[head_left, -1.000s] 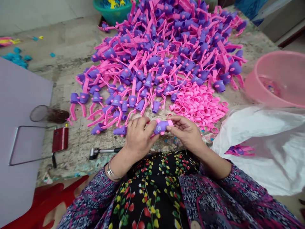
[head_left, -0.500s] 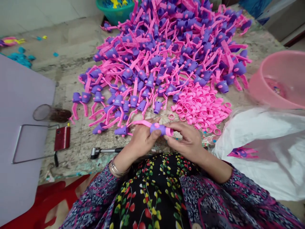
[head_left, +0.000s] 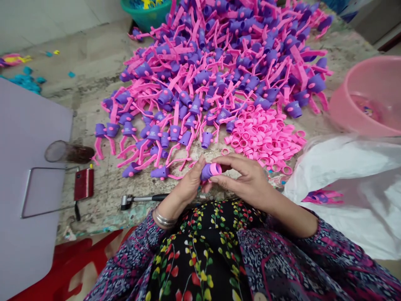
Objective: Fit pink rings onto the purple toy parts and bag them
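Observation:
My left hand is wrapped round a purple plastic toy part, and the part's pink arms are mostly hidden behind the fingers. A pink ring sits on the part's narrow end, its open mouth tilted up to the right. The thumb and fingers of my right hand close on that ring from the right. Just beyond my hands lie a heap of similar purple parts with pink arms and a smaller pile of loose pink rings.
A small hammer lies left of my hands, near the table's front edge. Further left are a glass tumbler and a red device with a wire frame. A pink tub and a white sack stand right; a green basin stands behind.
The held part has turned so its ring end faces more upward, and its pink arm has gone out of sight. My left hand has rotated around it, with the thumb now uppermost.

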`<state>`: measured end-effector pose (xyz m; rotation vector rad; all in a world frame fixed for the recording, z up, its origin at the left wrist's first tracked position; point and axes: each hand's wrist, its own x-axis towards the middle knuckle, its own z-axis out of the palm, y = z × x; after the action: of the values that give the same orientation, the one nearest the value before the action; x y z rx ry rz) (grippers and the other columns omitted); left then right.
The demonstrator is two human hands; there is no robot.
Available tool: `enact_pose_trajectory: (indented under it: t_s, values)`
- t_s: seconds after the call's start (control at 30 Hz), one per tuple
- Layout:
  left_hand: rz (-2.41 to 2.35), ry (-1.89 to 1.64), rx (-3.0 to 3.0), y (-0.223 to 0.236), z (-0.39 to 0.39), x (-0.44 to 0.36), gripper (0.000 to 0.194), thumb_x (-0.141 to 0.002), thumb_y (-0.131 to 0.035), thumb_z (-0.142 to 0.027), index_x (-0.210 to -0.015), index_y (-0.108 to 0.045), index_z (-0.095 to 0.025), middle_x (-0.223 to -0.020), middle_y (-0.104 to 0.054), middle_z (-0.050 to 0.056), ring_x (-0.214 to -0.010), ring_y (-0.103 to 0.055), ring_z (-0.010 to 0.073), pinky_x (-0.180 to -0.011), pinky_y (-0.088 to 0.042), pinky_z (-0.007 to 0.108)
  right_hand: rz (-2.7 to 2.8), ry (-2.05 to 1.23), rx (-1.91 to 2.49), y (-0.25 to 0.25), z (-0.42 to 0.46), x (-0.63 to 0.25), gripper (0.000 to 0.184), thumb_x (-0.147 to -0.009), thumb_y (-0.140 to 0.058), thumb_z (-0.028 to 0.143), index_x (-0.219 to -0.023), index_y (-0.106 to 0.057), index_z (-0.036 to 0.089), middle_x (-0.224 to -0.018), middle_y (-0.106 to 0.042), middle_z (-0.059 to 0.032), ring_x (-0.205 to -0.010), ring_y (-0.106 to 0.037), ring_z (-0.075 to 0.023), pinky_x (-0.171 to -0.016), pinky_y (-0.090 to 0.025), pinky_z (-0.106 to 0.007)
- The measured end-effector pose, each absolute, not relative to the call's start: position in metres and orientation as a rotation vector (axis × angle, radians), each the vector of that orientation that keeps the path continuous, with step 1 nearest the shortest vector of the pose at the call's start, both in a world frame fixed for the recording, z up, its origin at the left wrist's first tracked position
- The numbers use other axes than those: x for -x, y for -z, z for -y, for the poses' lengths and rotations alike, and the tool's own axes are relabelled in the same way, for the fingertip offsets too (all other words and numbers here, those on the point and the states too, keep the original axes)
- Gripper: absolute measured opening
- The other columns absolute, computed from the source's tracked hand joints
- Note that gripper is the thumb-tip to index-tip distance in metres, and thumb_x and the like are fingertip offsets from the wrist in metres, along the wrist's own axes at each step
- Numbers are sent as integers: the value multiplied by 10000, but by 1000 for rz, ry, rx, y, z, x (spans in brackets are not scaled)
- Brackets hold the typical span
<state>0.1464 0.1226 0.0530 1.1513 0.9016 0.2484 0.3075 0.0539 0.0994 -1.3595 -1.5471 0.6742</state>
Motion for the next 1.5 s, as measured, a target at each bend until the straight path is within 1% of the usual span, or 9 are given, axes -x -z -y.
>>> enact_pose_trajectory:
  t_s: [0.2,0.37,0.5,0.67,0.8,1.03,1.13,1.27,1.5]
  values:
    - [-835,-295,-1098,-60,-123,-146,688,-907,-247,-720,-582,-516,-178,-434,-423,-41,-389,-360,69,-434,-303,222,1587,-701,1332,-101,-52,-312,238,-918,-631,292,-1146,-669,237,-1028,-694,-69,-944,-656,-190,-819,-530,-342]
    - [-872,-284,-1189,-58,-122,-140,668,-910,-271,-710,-589,-509,-175,-452,-419,-43,-430,-369,80,-470,-291,236,1502,-771,1320,-97,-52,-312,196,-894,-660,252,-1088,-680,229,-955,-674,-41,-838,-638,-155,-762,-523,-311]
    - [-902,-302,-1246,-54,-121,-134,660,-917,-272,-697,-603,-523,-174,-477,-432,-38,-460,-379,91,-492,-287,249,1440,-777,1356,-96,-53,-310,299,-848,-711,222,-1142,-655,219,-901,-667,-19,-775,-620,-137,-727,-513,-289]
    - [-931,-298,-1277,-52,-121,-133,676,-908,-247,-717,-568,-486,-184,-468,-408,-37,-459,-366,97,-499,-278,259,1488,-756,1345,-98,-55,-310,148,-858,-709,246,-1001,-683,218,-881,-674,-19,-795,-619,-146,-727,-503,-294]
    - [-941,-302,-1274,-53,-121,-133,672,-911,-248,-712,-550,-463,-187,-466,-399,-38,-454,-361,95,-503,-278,264,1498,-733,1345,-94,-56,-309,153,-854,-717,272,-989,-674,214,-883,-660,-20,-818,-611,-153,-729,-498,-296]
    - [-956,-290,-1211,-56,-121,-136,660,-897,-273,-726,-560,-463,-191,-454,-406,-41,-436,-359,88,-485,-297,253,1486,-797,1335,-89,-57,-311,260,-874,-691,275,-1128,-662,233,-924,-660,-33,-809,-619,-155,-743,-508,-315]
    - [-933,-299,-1164,-58,-121,-137,650,-900,-283,-717,-571,-466,-188,-447,-396,-47,-419,-341,79,-471,-295,242,1514,-834,1318,-89,-58,-312,216,-895,-664,261,-1107,-678,229,-915,-659,-35,-824,-619,-154,-765,-503,-320]
    - [-903,-309,-1152,-58,-120,-138,656,-913,-281,-701,-552,-462,-183,-430,-380,-48,-415,-339,76,-473,-287,244,1407,-896,1341,-88,-60,-310,178,-869,-699,298,-1025,-691,212,-885,-673,-31,-767,-614,-144,-714,-498,-302]
    - [-969,-297,-1204,-56,-119,-137,666,-899,-257,-723,-533,-426,-193,-421,-374,-45,-417,-347,84,-481,-282,260,1285,-948,1374,-87,-61,-305,210,-807,-760,363,-909,-684,196,-827,-665,-19,-713,-604,-135,-665,-503,-290]
